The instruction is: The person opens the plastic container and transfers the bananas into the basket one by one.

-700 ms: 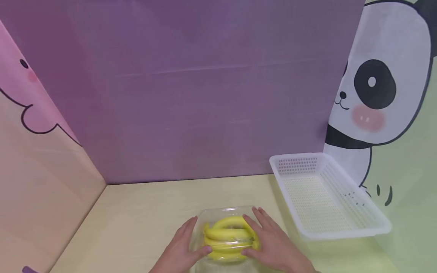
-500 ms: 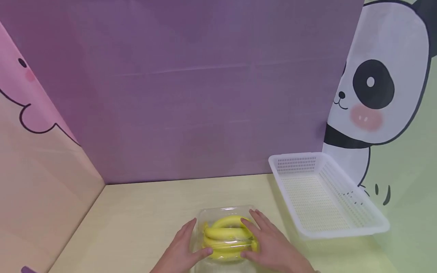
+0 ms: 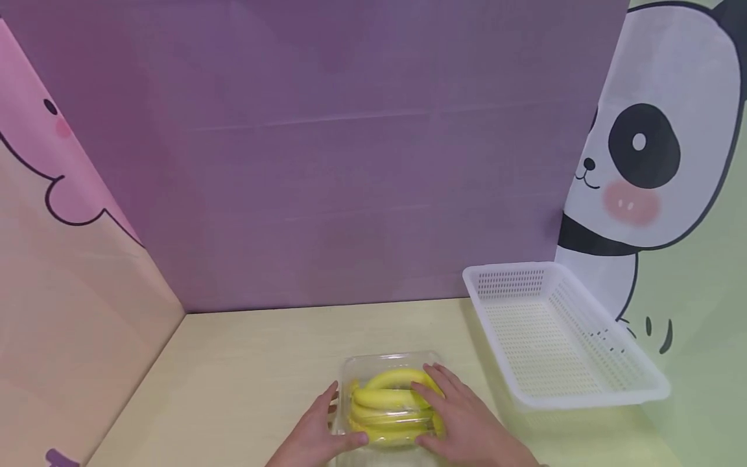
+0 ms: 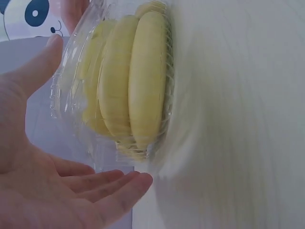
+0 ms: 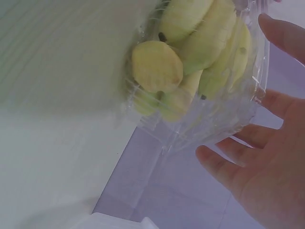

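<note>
a clear box (image 3: 392, 359) of bananas (image 3: 392, 399) sits on the table (image 3: 251, 370), at the bottom of the head view, between the two hands. the bananas lie side by side inside it, running left to right, with glare on the plastic over them. the left hand (image 3: 315, 431) is at the box's left side, its fingers (image 4: 124, 195) nearly straight and slightly fanned, the thumb well apart from them. the left wrist view puts the fingertips just beside the plastic; i cannot tell if they touch. the right hand (image 3: 467, 418) is at the right side, fingers (image 5: 221, 169) apart and a little bent, partly over the box; touch is unclear here too. a white basket (image 3: 543, 344) stands well to the right, its far end by the purple wall (image 3: 373, 194). a panda (image 3: 642, 162) is pictured on the right, a pink figure (image 3: 67, 155) on the left.
</note>
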Demonstrator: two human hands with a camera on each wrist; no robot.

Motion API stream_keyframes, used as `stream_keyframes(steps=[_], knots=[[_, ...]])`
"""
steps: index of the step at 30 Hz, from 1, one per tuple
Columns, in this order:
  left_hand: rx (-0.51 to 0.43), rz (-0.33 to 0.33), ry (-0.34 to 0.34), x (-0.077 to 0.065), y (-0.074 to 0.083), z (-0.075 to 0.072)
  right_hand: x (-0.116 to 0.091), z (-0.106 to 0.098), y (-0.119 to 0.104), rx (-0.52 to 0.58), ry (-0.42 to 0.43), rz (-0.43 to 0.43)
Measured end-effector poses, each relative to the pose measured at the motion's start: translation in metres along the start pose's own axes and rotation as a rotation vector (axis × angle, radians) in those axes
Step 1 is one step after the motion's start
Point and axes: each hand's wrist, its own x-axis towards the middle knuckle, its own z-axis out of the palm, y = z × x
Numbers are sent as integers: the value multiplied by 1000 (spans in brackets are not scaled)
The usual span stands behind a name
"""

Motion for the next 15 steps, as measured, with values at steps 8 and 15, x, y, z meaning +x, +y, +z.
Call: stream_keyframes(steps=[8, 15], knots=[[-183, -10, -83, 7, -7, 0, -1, 5, 4, -13, 8, -13], [-181, 0, -83, 9, -4, 2, 1, 9, 7, -17, 11, -14]])
